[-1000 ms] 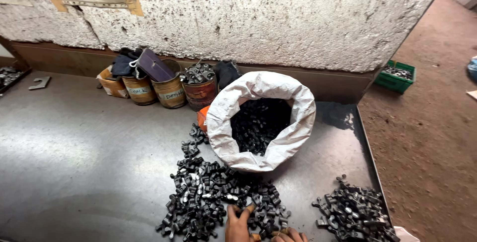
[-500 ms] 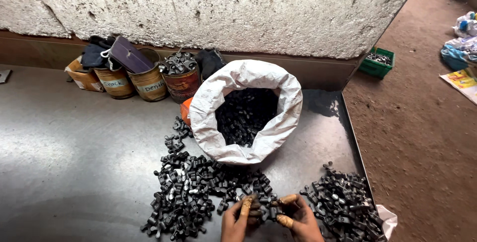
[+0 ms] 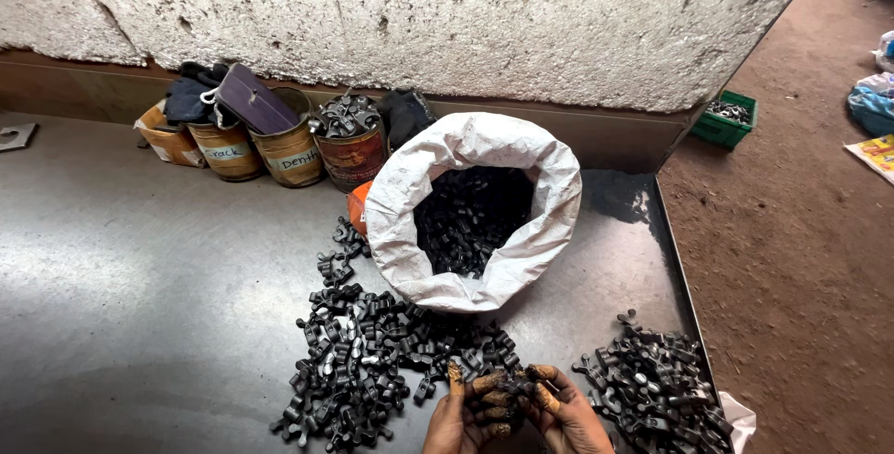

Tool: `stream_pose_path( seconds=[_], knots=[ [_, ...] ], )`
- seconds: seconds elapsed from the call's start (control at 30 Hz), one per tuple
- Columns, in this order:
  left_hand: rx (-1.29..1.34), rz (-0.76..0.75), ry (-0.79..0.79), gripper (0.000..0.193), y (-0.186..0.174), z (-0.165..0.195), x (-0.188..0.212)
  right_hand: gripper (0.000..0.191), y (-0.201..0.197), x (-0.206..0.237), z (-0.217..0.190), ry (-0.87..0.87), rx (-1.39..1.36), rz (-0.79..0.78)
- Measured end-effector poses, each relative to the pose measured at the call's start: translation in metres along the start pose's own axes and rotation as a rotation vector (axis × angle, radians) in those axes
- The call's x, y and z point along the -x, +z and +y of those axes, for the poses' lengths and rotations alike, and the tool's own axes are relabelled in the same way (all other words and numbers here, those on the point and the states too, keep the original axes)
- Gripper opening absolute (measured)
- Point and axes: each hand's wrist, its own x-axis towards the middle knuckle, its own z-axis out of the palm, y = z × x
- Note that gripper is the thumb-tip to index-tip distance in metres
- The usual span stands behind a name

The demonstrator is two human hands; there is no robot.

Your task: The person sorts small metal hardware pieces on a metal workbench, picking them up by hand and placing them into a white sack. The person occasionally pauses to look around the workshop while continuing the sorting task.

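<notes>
two hands (image 3: 507, 412), two heaps (image 3: 372, 361), one sack (image 3: 466, 151), four tins (image 3: 289, 151)

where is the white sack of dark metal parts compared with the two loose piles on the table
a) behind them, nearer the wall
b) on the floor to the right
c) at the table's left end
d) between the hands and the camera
a: the white sack stands open on the metal table, beyond the large pile and the smaller pile, closer to the wall.

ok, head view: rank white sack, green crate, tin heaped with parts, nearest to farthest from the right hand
From the right hand:
1. white sack, just ahead, mid-table.
2. tin heaped with parts, behind the sack, by the wall, left.
3. green crate, on the dirt floor, far right.
</notes>
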Motion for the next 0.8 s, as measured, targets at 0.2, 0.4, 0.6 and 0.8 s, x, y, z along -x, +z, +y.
stream_pose_path(
  seconds=[0.2,0.4,0.6,0.8],
  knots=[
    [-0.082,-0.038,-0.022,0.081,-0.009,-0.006,-0.001,0.029,-0.004,0.004,0.003,-0.005,0.042,0.030],
    [-0.903,0.120,0.307,0.044,-0.009,-0.001,0.014,0.024,0.001,0.038,-0.043,-0.463,0.702,0.094],
    [-1.381,0.396,0.768,0.054,0.010,0.032,0.037,0.019,0.000,0.081,-0.124,-1.113,1.676,0.725],
    [-1.458,0.485,0.665,0.063,0.038,0.044,0.045,0.025,0.063,0.082,-0.119,-0.894,1.932,0.759]
  ],
)
